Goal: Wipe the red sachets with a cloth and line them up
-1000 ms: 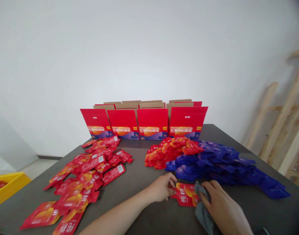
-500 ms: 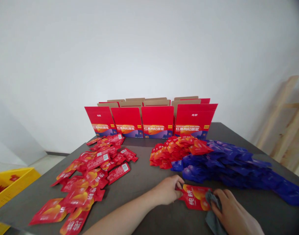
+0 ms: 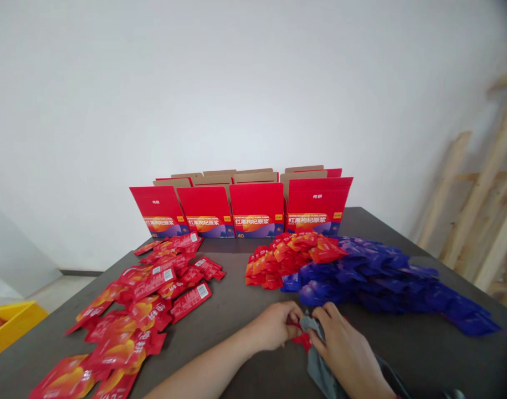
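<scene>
My left hand [image 3: 278,326] pinches one end of a red pouch [image 3: 302,339] above the near part of the table. Most of that pouch is covered by my right hand [image 3: 344,346] and a grey-blue cloth [image 3: 318,366]. The cloth is bunched under my right fingers, against the pouch close to my left fingertips. Just beyond both hands lies a long heap of dark blue pouches [image 3: 361,277]. Beside it, a cluster of red-orange pouches [image 3: 282,257] overlaps in rows. Loose red pouches [image 3: 120,343] are scattered over the left of the table.
Open red cartons [image 3: 257,208] with raised flaps stand in rows at the back of the dark table [image 3: 232,299]. A yellow crate [image 3: 20,327] with red items inside is beyond the left edge. A wooden frame [image 3: 481,221] leans at the right wall.
My right hand has slid the cloth leftward along the pouch, up to my left fingers, covering most of its printed face. The view has shifted slightly to the right.
</scene>
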{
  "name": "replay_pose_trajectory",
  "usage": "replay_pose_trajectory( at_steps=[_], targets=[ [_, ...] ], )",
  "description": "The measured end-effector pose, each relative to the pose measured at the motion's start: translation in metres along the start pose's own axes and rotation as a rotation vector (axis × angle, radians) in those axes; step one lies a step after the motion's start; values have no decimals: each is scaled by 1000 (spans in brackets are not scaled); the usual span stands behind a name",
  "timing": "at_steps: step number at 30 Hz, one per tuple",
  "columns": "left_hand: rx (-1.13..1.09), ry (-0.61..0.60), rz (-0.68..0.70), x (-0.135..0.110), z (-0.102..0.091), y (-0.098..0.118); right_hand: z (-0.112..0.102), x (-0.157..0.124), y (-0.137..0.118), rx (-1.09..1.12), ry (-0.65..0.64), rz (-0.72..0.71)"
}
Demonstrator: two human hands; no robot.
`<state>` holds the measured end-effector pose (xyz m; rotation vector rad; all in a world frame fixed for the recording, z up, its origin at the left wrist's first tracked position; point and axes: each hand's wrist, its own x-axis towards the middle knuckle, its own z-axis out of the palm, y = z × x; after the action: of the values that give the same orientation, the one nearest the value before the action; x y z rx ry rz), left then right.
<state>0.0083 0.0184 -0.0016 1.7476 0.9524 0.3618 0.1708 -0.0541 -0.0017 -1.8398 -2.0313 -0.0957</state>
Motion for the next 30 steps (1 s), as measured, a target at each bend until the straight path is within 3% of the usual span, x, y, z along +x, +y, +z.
replay_pose_trajectory(
  at_steps=[10, 13, 16, 19, 21, 24, 30],
  targets=[
    [-108, 8, -72, 3, 0, 2, -15, -26, 99, -75, -34, 229],
    [-187, 38, -44, 4, 2, 2, -25, -24, 89, -20, -44, 239],
    [-287, 57, 45, 5, 5, 1, -29, -15, 53, 66, -18, 131],
    [-313, 38, 57, 6, 5, -1, -21, -7, 15, 76, -23, 7],
    [-269, 17, 7, 5, 3, 0, -12, -7, 2, 34, -27, -39],
    [-196, 17, -55, 4, 1, 2, 1, -15, 13, -39, -1, -32],
    [-144, 69, -81, 6, 4, 3, 1, -34, 86, -67, -36, 154]
  ],
)
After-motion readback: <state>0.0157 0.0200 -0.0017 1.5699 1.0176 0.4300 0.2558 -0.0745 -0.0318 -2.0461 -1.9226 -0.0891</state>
